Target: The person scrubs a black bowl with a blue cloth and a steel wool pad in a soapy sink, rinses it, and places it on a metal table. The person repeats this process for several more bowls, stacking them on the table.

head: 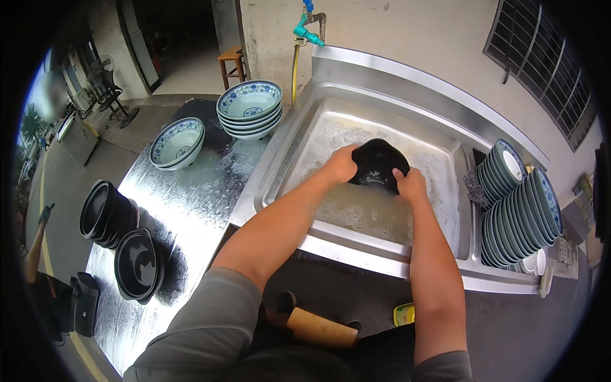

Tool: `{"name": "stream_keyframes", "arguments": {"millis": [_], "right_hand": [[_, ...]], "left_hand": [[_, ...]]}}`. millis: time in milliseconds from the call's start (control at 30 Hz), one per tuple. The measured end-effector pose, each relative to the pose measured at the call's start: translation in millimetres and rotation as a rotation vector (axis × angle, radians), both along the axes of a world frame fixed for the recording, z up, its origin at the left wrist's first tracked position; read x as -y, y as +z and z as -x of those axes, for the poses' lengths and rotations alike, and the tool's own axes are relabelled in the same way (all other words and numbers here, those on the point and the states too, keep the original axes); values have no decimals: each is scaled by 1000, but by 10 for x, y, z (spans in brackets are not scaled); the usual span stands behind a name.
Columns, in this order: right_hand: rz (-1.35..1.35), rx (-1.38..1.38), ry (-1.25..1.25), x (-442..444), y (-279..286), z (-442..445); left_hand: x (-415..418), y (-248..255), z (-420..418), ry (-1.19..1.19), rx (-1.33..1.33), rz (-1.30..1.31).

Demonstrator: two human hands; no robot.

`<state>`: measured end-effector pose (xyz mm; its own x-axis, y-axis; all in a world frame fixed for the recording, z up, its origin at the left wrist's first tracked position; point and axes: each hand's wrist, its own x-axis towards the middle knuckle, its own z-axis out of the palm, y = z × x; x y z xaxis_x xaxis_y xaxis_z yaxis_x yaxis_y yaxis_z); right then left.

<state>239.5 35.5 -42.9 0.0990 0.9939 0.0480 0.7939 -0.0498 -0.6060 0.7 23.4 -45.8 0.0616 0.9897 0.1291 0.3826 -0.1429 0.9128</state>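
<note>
Over a stainless steel sink (355, 243) filled with cloudy, foamy water, a black bowl (379, 162) is held tilted, its lower edge at the water. My left hand (341, 164) grips its left rim, and my right hand (411, 184) grips the right rim with the thumb on the near side. On the metal table to the left stand a stack of blue-patterned bowls (250, 107), a smaller stack of such bowls (177, 143), and two stacks of black bowls (107, 215), (139, 267). A grey scouring pad (475, 187) lies at the sink's right edge.
Tall stacks of patterned bowls (520, 219) lean right of the sink, near small white bowls (534, 262). A teal tap (308, 33) is on the wall behind. Below are a wooden stool (322, 328) and a yellow bottle (404, 315). Another person's gloved hand (46, 214) shows far left.
</note>
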Motion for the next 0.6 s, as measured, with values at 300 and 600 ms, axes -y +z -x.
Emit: {"name": "stream_keyframes", "arguments": {"millis": [300,600], "right_hand": [[464,-304,80,80,26,-117],[160,-659,-50,-97,18,8]], "left_hand": [[-17,-381,-139,170,-510,-50],[-150,-207,-254,368,30,-81]]}}
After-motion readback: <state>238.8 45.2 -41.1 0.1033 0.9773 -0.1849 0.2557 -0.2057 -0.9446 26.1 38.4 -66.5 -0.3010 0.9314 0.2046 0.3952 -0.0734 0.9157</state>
